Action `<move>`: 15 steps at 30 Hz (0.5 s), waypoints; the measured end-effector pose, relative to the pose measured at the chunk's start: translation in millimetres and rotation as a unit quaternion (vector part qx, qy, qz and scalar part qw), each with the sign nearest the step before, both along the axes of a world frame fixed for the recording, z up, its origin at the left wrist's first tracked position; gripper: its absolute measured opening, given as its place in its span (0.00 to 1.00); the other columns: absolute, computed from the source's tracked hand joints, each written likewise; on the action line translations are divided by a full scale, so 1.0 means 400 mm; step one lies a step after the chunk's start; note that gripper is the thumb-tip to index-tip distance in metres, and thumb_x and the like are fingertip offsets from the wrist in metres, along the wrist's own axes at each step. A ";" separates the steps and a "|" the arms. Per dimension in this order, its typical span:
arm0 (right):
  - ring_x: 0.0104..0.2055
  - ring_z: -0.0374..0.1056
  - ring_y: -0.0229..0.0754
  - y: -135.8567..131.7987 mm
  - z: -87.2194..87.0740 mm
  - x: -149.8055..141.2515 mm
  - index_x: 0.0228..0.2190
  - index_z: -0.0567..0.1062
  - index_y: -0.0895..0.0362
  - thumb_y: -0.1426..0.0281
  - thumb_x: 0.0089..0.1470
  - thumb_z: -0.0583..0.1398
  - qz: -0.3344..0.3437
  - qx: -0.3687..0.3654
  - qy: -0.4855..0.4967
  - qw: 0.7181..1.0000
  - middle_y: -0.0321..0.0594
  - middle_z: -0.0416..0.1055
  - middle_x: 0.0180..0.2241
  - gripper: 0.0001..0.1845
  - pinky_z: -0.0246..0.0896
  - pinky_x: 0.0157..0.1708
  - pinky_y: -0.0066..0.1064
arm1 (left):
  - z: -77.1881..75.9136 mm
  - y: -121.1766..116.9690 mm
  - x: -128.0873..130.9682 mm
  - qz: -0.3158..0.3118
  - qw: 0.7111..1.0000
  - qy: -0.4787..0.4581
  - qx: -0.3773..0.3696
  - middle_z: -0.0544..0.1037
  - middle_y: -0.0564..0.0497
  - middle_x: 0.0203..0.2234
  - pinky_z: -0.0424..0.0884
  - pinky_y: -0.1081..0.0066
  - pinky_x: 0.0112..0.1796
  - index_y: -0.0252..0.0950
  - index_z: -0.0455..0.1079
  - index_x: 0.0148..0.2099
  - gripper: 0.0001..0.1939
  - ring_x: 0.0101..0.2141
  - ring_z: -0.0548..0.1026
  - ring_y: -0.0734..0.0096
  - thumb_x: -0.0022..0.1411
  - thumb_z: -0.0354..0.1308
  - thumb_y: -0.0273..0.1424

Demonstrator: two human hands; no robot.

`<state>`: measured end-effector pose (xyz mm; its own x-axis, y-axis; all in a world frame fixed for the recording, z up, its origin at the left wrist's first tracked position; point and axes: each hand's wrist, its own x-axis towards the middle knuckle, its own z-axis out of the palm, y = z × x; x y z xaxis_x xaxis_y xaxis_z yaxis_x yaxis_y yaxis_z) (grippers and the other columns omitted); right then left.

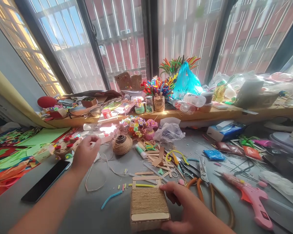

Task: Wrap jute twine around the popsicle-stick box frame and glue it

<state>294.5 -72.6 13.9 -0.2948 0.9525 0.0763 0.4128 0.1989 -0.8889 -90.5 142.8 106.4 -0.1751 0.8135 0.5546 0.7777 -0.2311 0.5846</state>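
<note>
My right hand grips the right side of a small box wrapped in jute twine with a wooden stick across its front, resting on the grey table. My left hand reaches forward to the left, fingers curled near a small twine basket with red flowers and a loose string; whether it pinches anything I cannot tell. A ball of jute twine stands just right of that hand.
Loose wooden sticks, orange-handled scissors and a pink glue gun lie right of the box. A black phone lies at left beside coloured paper. The window sill behind holds jars, bottles and pipe-cleaner flowers.
</note>
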 end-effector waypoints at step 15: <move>0.47 0.74 0.56 0.001 0.006 -0.002 0.60 0.78 0.55 0.63 0.42 0.80 -0.001 -0.020 0.003 1.000 0.45 0.78 0.46 0.43 0.69 0.52 0.43 | 0.073 0.083 0.100 -0.068 0.991 -0.021 -0.110 0.80 0.44 0.58 0.83 0.51 0.51 0.36 0.75 0.63 0.18 0.52 0.83 0.53 0.78 0.67 0.38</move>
<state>293.5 -72.4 16.2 -0.2923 0.9555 0.0408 0.4076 0.1630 -0.8985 -50.5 175.8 135.6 -0.0743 0.9319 0.3550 0.7220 -0.1953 0.6638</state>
